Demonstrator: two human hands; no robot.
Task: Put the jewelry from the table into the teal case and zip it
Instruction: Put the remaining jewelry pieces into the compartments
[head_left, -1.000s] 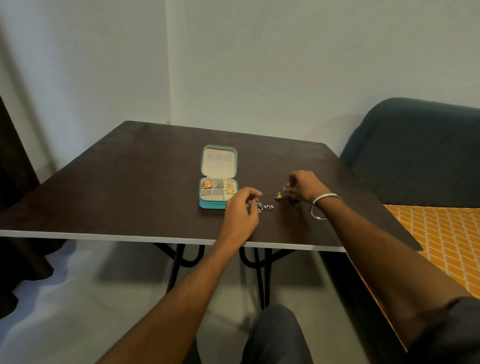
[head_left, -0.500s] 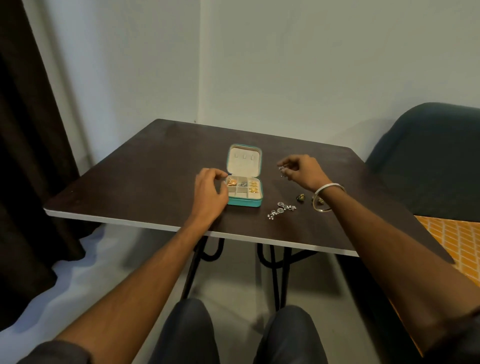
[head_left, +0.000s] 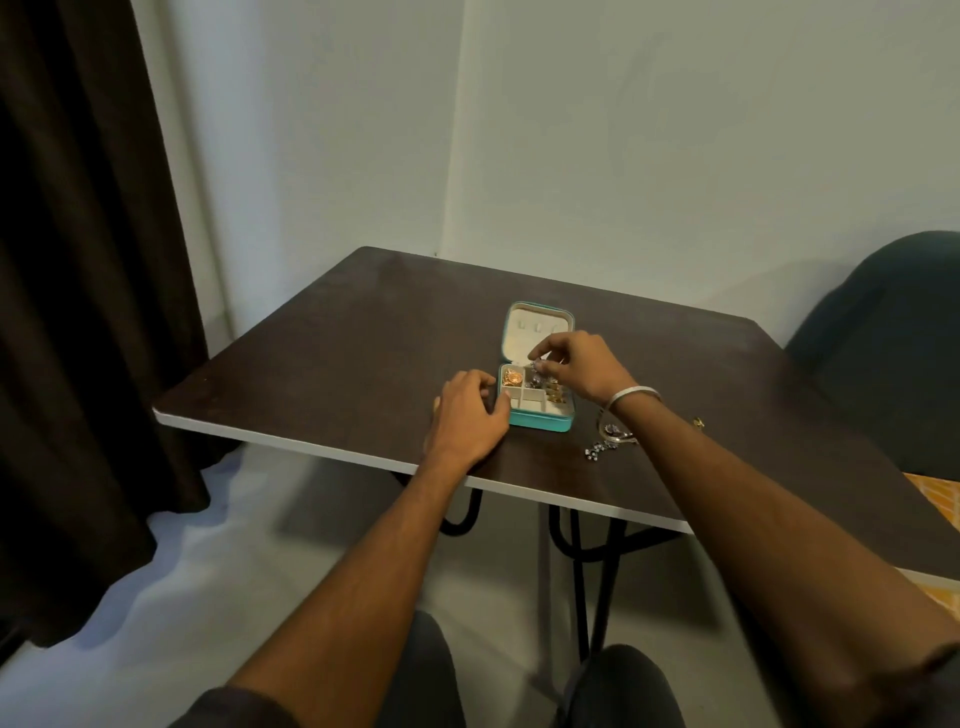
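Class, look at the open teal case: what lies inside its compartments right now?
The teal case holds a copper-coloured piece at back left and gold pieces at right. The front compartments look bare. The right hand covers the back right part, so that stays unseen.

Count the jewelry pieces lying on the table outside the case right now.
2 clearly visible: a silver sparkly piece near the front edge, right of the teal case, and a small gold piece beyond the right forearm. The arm may hide more.
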